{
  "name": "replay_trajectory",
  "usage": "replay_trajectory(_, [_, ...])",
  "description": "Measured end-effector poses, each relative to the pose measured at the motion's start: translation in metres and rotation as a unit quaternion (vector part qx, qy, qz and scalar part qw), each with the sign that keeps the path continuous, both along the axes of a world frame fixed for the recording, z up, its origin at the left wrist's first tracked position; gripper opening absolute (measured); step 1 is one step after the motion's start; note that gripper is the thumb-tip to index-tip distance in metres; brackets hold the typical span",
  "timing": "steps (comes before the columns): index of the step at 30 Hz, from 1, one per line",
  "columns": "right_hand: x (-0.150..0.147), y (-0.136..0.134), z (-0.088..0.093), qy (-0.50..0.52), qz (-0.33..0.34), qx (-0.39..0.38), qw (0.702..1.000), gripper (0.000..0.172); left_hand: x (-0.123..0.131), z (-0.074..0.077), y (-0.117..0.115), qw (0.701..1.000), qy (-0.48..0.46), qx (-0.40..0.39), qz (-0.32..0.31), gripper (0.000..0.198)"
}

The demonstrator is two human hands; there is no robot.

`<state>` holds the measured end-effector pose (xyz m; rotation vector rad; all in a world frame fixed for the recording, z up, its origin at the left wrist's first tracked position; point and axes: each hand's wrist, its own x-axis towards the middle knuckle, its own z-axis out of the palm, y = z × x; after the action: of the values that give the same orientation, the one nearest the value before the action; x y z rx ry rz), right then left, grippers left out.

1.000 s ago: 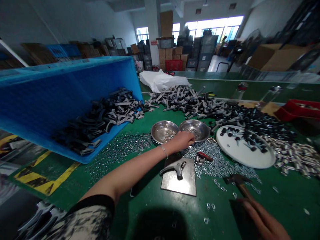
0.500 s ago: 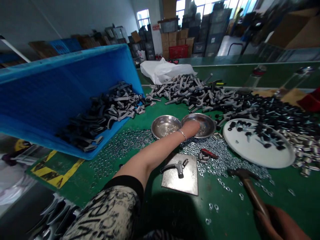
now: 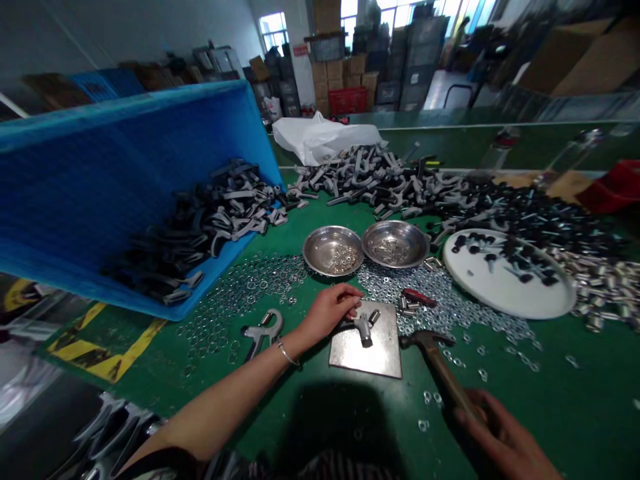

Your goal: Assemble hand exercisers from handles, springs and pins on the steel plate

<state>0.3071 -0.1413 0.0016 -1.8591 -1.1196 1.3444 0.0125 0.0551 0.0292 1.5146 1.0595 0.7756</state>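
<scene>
My left hand (image 3: pixel 333 310) is over the upper left corner of a square metal plate (image 3: pixel 367 359). Its fingers are pinched together, and what they hold is too small or hidden to make out. Just beneath the fingertips, a grey lever handle (image 3: pixel 365 328) with a black end lies on the plate beside a small metal sleeve (image 3: pixel 375 317). My right hand (image 3: pixel 500 430) grips the wooden handle of a hammer (image 3: pixel 445 370), whose head is right of the plate. Another grey handle (image 3: pixel 260 333) lies left of my left forearm.
Two steel bowls (image 3: pixel 334 230) with small metal parts stand behind the plate. Loose rings (image 3: pixel 240 287) spread on both sides, near a red-handled tool (image 3: pixel 419 297). A white tray (image 3: pixel 500 293) holds black-headed bolts. At left, a tilted blue crate (image 3: pixel 150 153) contains handles; more handles (image 3: pixel 370 173) are heaped behind.
My left hand has come back from the right bowl to the plate. The hammer in my right hand has moved left, closer to the plate. The view has shifted slightly.
</scene>
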Motion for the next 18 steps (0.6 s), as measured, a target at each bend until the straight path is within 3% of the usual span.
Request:
replay_trajectory(3, [-0.024,0.025,0.012,0.179,-0.046,-0.052,0.981,0.038,-0.007,-0.001,-0.008,0.996,0.057,0.064,0.000,0.017])
replay_trajectory(6, [-0.036,0.035,0.019,0.290,-0.082,-0.101,0.948,0.034,-0.008,-0.001,-0.009,0.997,0.064,0.040,-0.012,0.017])
replay_trajectory(13, [-0.039,0.033,0.018,0.330,-0.113,-0.134,0.927,0.034,-0.004,-0.005,-0.003,0.980,0.131,0.144,-0.042,0.011])
replay_trajectory(18, [-0.036,0.035,0.013,0.353,-0.103,-0.137,0.920,0.032,0.007,-0.008,0.001,0.943,0.273,0.182,-0.058,0.020])
